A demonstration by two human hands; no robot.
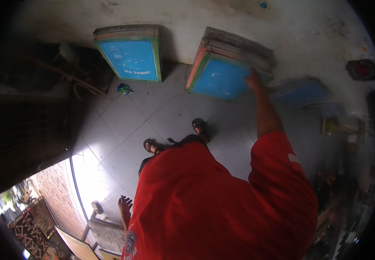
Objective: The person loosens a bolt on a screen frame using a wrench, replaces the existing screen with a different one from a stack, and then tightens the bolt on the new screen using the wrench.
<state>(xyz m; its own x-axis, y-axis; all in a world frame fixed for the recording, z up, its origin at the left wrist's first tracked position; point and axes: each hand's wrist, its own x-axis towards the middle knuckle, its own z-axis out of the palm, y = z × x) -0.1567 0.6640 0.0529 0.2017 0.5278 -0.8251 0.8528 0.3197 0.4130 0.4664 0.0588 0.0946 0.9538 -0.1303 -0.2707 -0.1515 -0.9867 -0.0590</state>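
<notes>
My right hand [253, 81] reaches out to the right-hand stack of screen-printing frames [222, 78], which leans against the wall. It touches or hovers at the right side of the front frame, which has a blue mesh and a green and orange border. Its fingers are a little smeared, and whether they grip the frame cannot be made out. Down at my left side hangs my left hand [125, 206], its fingers apart and nothing in them. To the left, a second stack of similar blue frames [131, 58] leans on the same wall.
More blue frames [302, 92], blurred, lie right of my arm. A small green-and-blue packet [124, 89] is on the grey tiled floor [126, 115]. My sandalled feet [199, 125] stand before the stacks. Bright light comes through a doorway [61, 184] at lower left.
</notes>
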